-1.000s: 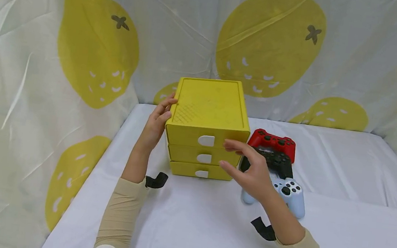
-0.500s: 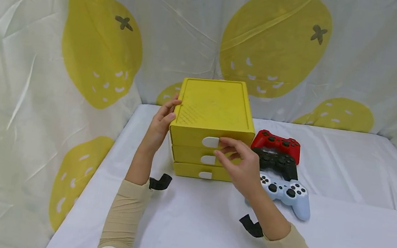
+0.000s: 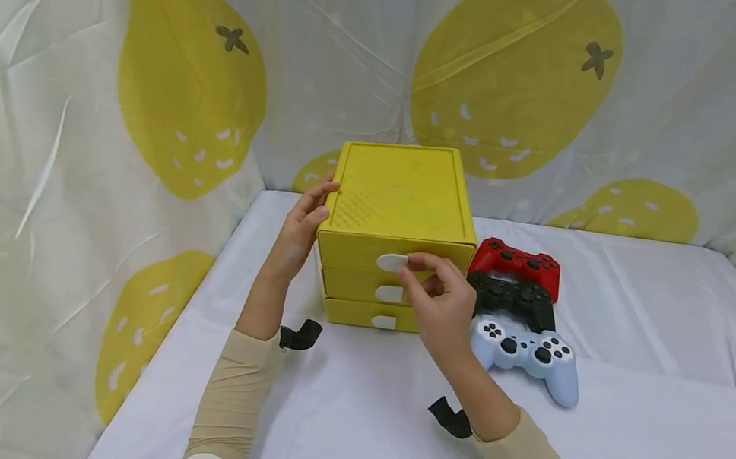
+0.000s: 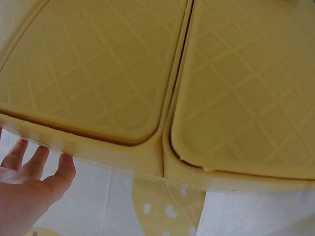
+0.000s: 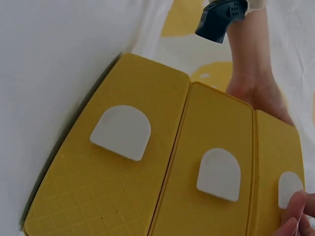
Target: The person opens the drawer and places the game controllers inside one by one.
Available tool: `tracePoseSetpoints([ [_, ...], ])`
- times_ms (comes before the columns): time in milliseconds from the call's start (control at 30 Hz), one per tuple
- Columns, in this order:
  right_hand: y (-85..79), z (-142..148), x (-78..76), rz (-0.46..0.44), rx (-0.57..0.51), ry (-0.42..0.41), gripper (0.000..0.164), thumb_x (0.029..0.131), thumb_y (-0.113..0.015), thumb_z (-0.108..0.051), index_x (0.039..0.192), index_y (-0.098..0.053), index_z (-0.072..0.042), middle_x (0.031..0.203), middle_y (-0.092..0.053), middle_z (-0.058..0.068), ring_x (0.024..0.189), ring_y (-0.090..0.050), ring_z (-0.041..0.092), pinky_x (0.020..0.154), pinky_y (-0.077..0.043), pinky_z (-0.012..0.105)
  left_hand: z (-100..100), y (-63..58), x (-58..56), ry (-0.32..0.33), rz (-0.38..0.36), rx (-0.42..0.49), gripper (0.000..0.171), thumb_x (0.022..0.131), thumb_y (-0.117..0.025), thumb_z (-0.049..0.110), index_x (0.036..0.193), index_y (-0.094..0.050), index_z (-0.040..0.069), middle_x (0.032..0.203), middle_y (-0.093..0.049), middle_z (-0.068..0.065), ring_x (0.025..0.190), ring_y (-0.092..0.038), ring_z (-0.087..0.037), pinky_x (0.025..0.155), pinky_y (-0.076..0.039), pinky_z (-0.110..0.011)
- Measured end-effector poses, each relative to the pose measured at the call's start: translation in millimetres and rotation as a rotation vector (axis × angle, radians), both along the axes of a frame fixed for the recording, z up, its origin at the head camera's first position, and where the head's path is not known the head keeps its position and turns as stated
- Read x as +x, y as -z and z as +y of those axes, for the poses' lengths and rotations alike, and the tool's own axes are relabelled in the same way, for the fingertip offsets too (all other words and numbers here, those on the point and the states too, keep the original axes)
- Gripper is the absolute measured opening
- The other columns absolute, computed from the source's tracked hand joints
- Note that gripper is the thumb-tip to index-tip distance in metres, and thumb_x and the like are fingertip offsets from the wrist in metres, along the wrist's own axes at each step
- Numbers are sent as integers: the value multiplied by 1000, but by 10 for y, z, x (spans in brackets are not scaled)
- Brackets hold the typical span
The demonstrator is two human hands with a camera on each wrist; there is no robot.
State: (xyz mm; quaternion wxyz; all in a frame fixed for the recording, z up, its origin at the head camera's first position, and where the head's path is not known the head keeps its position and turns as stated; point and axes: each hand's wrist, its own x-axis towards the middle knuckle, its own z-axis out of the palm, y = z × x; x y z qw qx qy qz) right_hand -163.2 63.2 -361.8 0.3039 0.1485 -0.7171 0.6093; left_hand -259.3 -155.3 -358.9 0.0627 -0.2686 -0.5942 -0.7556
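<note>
A yellow three-drawer storage box [image 3: 407, 188] stands on the white cloth, a white tab handle on each drawer front. My left hand [image 3: 295, 240] rests against its left side near the top edge; in the left wrist view its fingertips [image 4: 65, 164] touch the box's side wall. With thumb and forefinger, my right hand [image 3: 446, 312] pinches the right end of the top drawer's handle [image 3: 388, 262]. That same handle [image 5: 289, 184] shows under the fingers in the right wrist view. The middle handle [image 3: 389, 293] and bottom handle [image 3: 384, 323] are untouched.
Right of the box lie three game controllers: a red one [image 3: 529, 268] at the back, a black one [image 3: 524, 302], and a light blue one [image 3: 531, 357] in front. A lemon-print curtain [image 3: 336, 42] hangs close behind the box.
My right hand has moved left to the top drawer's handle, and its spread thumb and forefinger have closed on it. The left hand has stayed at the box's side.
</note>
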Motion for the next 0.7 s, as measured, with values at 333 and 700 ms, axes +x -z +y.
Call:
tracePoseSetpoints([
  [333,-81,-52,147,44,-3,45,9,80,-74,6,88,-69,7,76,-61,12,51,-45,14,47,-40,16,18,-15,-4,10,2,12,39,93,-50,20,131,-52,15,160,-21,-7,146,-18,-17,117,-16,-35],
  [700,43,-27,247,120,45,79,13,77,-78,4,89,-73,1,79,-66,7,57,-47,13,50,-41,16,9,-19,3,16,-1,35,38,94,-48,16,132,-51,13,161,-16,-13,146,-20,-18,116,-18,-34],
])
